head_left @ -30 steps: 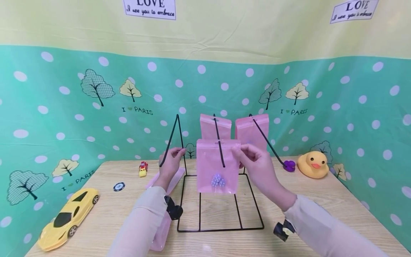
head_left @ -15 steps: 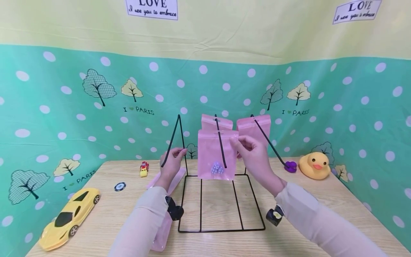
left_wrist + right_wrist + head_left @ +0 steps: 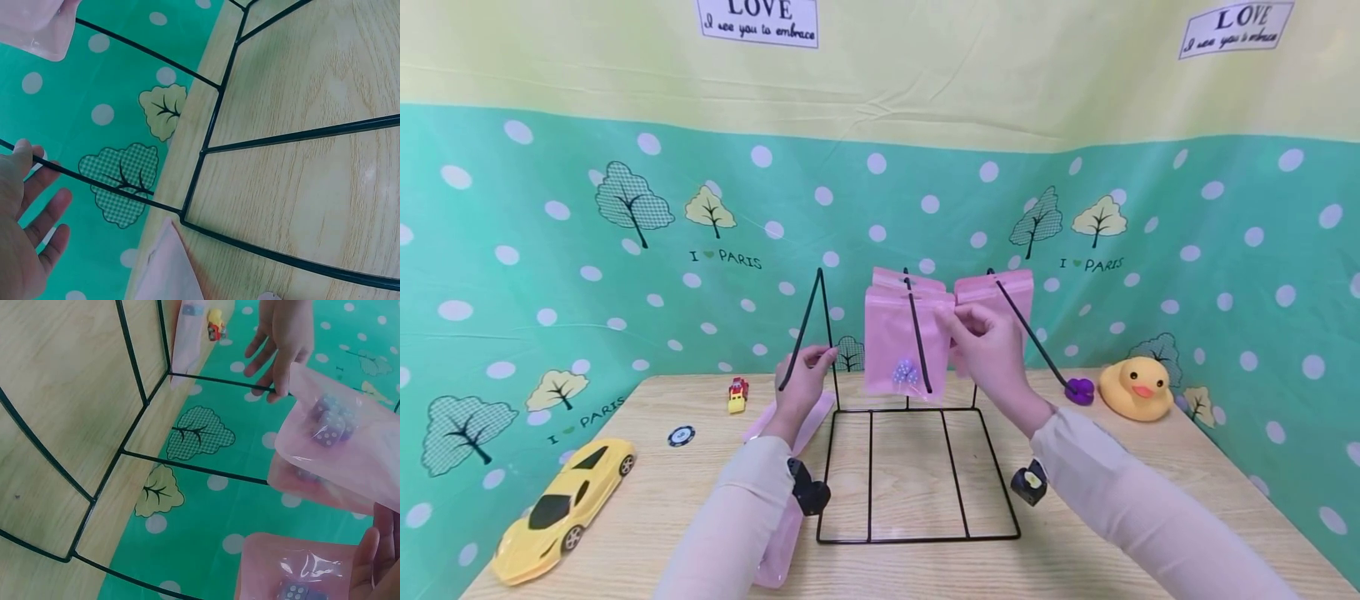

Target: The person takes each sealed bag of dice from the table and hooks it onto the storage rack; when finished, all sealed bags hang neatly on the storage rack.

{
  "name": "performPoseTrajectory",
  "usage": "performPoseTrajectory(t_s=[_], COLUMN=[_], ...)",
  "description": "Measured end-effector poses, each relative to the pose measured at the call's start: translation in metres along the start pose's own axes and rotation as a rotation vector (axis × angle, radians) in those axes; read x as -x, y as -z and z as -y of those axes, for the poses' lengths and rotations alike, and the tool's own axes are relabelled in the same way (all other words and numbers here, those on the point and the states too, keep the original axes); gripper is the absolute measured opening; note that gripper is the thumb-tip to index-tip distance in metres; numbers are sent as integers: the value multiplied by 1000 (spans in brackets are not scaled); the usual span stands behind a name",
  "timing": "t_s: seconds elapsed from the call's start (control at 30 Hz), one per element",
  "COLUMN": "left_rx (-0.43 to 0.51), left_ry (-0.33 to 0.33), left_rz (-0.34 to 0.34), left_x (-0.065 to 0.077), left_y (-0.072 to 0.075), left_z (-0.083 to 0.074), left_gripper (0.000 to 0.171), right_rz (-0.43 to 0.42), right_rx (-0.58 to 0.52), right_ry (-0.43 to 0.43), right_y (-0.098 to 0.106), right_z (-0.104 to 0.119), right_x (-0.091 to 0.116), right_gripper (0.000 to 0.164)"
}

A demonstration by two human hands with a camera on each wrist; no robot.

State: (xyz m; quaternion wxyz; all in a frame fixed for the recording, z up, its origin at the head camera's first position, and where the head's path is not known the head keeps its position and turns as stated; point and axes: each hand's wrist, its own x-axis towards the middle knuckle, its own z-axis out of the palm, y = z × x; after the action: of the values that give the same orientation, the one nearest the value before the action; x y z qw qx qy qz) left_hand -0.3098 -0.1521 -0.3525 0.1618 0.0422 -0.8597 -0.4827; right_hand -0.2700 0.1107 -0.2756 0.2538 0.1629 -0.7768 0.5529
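Note:
A black wire rack (image 3: pixel 917 541) with three slanting hooks stands on the table. My right hand (image 3: pixel 996 350) pinches the right edge of a clear-fronted pink pouch (image 3: pixel 887 333) on the middle hook. Spotted purple dice (image 3: pixel 331 422) show inside this pouch in the right wrist view. Just behind it on that hook hangs another pink pouch (image 3: pixel 887 276), mostly covered. A further pouch (image 3: pixel 1015 293) hangs from the right hook, partly behind my right hand. My left hand (image 3: pixel 801 383) holds the rack's left upright (image 3: pixel 94 181) between thumb and index finger, other fingers spread.
Pink pouches (image 3: pixel 781 546) lie on the table left of the rack, partly under my left forearm. Further left are a yellow toy car (image 3: pixel 565 512), a poker chip (image 3: pixel 682 436) and a small red-yellow toy (image 3: pixel 737 395). At right sit a rubber duck (image 3: pixel 1135 387) and a purple toy (image 3: pixel 1080 391).
My right hand has moved the front pouch up and back along the middle hook, closer to the pouch behind it. My left hand keeps its place on the upright.

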Motion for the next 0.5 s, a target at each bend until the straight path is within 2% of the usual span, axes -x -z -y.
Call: performPoseTrajectory(t_s=[0.2,0.5], left_rx=[17,32], left_ry=[10,-18], left_rz=[10,-5], left_x=[1,2], left_y=[0,0], left_z=[1,1], left_gripper=[35,32], right_rz=[-45,-52], right_rx=[85,158], right_ry=[28,9], right_y=[-4,-6], right_z=[2,4], right_x=[-8,-15], right_gripper=[28,32])
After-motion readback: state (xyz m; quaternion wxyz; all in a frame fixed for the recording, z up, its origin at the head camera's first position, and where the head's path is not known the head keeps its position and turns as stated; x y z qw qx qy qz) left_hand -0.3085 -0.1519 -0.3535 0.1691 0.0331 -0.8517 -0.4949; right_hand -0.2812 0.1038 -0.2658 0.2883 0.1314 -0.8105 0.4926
